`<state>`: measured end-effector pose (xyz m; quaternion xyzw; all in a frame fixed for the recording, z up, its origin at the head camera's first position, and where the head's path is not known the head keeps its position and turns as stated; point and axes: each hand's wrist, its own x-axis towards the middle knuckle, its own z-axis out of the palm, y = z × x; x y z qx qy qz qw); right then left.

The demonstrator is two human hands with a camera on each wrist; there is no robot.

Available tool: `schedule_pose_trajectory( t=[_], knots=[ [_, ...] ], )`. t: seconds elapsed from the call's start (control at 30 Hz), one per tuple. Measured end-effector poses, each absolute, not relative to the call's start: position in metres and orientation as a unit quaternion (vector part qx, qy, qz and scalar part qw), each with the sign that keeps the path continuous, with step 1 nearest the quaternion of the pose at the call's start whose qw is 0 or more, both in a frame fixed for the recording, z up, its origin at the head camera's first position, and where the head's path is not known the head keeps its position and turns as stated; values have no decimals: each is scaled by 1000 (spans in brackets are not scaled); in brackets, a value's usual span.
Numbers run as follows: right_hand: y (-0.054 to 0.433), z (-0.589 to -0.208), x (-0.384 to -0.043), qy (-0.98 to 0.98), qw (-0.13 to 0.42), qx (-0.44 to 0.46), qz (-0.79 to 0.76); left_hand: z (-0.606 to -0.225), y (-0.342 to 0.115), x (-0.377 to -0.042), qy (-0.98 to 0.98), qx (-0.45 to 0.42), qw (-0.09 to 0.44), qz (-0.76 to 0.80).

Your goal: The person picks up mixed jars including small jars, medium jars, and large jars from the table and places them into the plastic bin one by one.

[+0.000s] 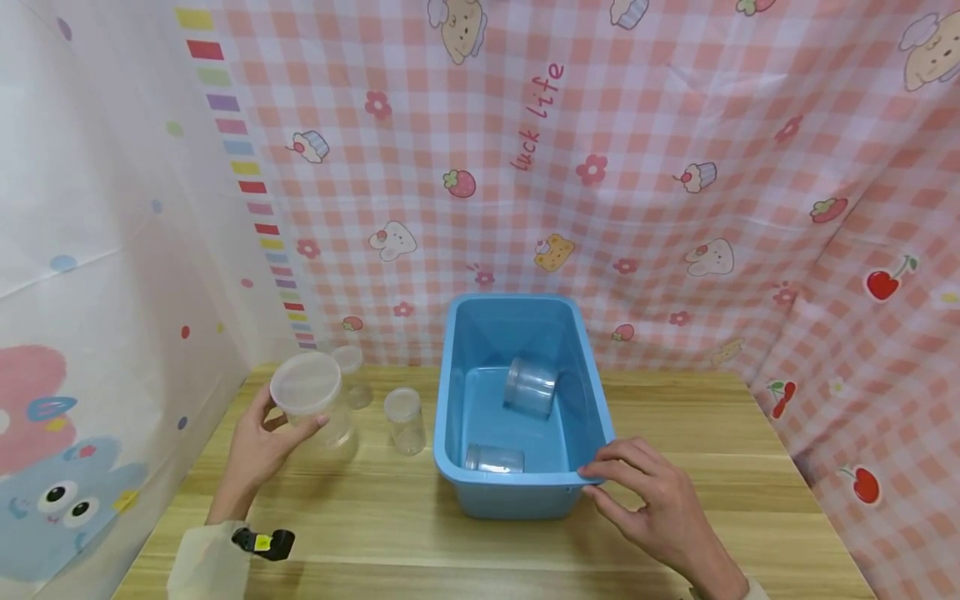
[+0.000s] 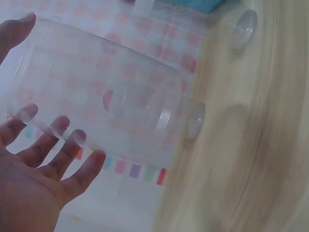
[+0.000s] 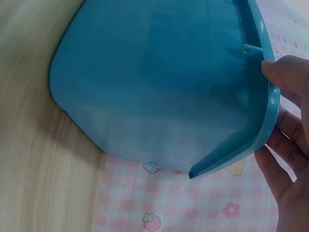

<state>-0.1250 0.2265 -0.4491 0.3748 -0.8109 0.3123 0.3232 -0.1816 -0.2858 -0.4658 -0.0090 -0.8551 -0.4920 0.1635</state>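
My left hand [image 1: 258, 446] grips a large clear plastic jar [image 1: 307, 387] with a whitish lid, thumb on one side and fingers on the other. In the left wrist view the jar [image 2: 106, 87] seems raised a little off the table. At the front right corner of a blue plastic bin [image 1: 517, 496], my right hand [image 1: 656, 504] pinches the rim; the right wrist view shows its thumb on the rim's outer side. Inside the bin a clear jar [image 1: 531, 387] lies on its side toward the back, and a smaller jar [image 1: 495, 459] lies near the front wall.
Two small clear jars stand upright on the wooden table [image 1: 360, 533]: one jar [image 1: 406, 421] left of the bin, another jar [image 1: 352, 379] behind the large one. A pink checked cloth [image 1: 525, 208] hangs behind the table, with cloth on both sides too.
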Motion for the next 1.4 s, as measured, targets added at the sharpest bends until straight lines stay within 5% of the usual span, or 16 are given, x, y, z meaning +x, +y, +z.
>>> schedule_pose_trajectory(
  t=[1.4],
  knots=[
    [227, -451, -124, -818, 318, 366, 309, -398, -242, -204, -855, -115, 208, -460]
  ],
)
